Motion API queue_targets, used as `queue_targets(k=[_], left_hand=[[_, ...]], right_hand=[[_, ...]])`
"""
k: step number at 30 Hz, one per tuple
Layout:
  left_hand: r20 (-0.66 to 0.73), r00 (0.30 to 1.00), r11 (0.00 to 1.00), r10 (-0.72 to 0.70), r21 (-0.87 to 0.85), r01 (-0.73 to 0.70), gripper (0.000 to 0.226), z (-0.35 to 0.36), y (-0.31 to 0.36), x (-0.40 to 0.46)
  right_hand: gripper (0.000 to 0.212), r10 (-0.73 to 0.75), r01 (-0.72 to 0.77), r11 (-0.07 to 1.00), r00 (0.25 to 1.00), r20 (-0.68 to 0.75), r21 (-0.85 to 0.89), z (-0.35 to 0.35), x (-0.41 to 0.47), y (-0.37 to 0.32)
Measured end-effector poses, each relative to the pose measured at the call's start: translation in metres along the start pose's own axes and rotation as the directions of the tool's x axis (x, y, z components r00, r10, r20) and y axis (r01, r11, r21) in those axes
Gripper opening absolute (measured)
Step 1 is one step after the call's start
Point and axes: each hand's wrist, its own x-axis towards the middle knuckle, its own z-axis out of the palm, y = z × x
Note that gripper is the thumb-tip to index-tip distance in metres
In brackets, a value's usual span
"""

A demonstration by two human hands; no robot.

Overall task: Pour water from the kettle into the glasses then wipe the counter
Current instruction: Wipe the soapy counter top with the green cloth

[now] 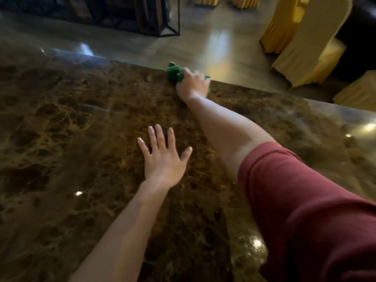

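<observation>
**Cloth pressed at the counter's far edge**

Pressing down, the right hand (193,83) covers a crumpled green cloth (174,74) at the far edge of the glossy brown marble counter (61,123). Nearer, the left hand (162,157) lies flat, fingers spread. A red sleeve (305,210) is pushed up. Yellow-draped chairs (309,39) stand beyond.

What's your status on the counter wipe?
Right hand on green cloth at counter's far edge. Left hand flat, open. Nothing in the way.
</observation>
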Motion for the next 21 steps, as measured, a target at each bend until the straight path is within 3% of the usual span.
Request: queue_targets(k=[3, 10, 14, 17, 21], left_hand=[[0.008, 1.0, 1.0, 0.017, -0.026, -0.017, 0.083, 0.002, 0.007, -0.002], [-0.01, 1.0, 0.999, -0.025, -0.033, 0.024, 0.086, 0.002, 0.006, -0.002], [-0.095, 0.995, 0.994, -0.001, -0.112, -0.01, 0.085, -0.003, 0.003, -0.007], [-0.195, 0.981, 0.99, 0.012, -0.135, -0.039, 0.077, -0.006, 0.0, -0.014], [-0.316, 0.935, 0.96, 0.163, -0.168, -0.224, 0.06, 0.0, 0.023, -0.036]], right_hand=[[0.041, 0.199, -0.211, 0.974, 0.971, -0.13, -0.079, -0.033, -0.024, 0.114], [0.06, 0.528, -0.534, 0.844, 0.814, -0.241, 0.048, -0.089, -0.119, 0.308], [0.061, 0.583, -0.592, 0.804, 0.761, -0.284, 0.063, -0.105, -0.197, 0.351], [0.058, 0.534, -0.553, 0.833, 0.793, -0.293, 0.021, -0.112, -0.261, 0.371], [0.058, 0.54, -0.552, 0.831, 0.772, -0.335, 0.067, -0.127, -0.356, 0.394]])
